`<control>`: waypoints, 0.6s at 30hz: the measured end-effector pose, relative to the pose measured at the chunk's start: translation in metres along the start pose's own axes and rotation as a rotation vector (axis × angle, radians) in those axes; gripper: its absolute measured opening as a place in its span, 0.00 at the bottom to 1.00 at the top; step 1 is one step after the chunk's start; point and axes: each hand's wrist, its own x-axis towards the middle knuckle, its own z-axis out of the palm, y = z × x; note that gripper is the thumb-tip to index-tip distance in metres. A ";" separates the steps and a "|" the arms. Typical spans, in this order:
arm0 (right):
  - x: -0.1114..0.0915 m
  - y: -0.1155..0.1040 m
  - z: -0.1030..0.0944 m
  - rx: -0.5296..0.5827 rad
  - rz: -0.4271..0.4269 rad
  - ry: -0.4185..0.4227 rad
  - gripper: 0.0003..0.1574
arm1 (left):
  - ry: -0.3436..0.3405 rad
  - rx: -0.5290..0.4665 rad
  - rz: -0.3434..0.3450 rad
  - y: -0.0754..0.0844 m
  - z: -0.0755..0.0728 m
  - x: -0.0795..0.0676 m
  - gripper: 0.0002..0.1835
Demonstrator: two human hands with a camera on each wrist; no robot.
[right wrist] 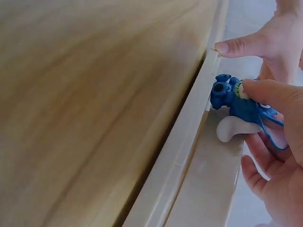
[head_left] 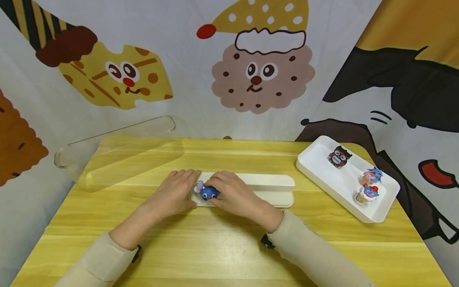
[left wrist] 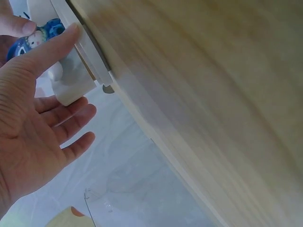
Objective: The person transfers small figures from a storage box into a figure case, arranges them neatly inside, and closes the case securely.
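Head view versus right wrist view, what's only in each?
Only the head view shows the white tray with three small figures, the clear cover and the cartoon faces.

Only the right wrist view shows the dark round spot at the foot end of the blue figure.

Both show that figure in the right hand, the left hand at the white stand, and the table.
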 end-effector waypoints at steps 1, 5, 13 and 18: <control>0.000 0.000 0.000 0.002 0.001 -0.003 0.25 | -0.001 0.000 -0.001 0.000 0.000 0.000 0.52; 0.000 0.000 -0.001 0.011 0.014 -0.020 0.25 | 0.002 -0.003 0.000 0.000 0.000 -0.001 0.52; 0.001 0.000 -0.005 0.037 0.057 -0.057 0.26 | 0.004 -0.003 0.000 -0.001 0.000 0.000 0.52; 0.001 0.000 -0.005 0.033 0.060 -0.059 0.26 | -0.004 -0.009 -0.007 -0.001 0.000 -0.001 0.52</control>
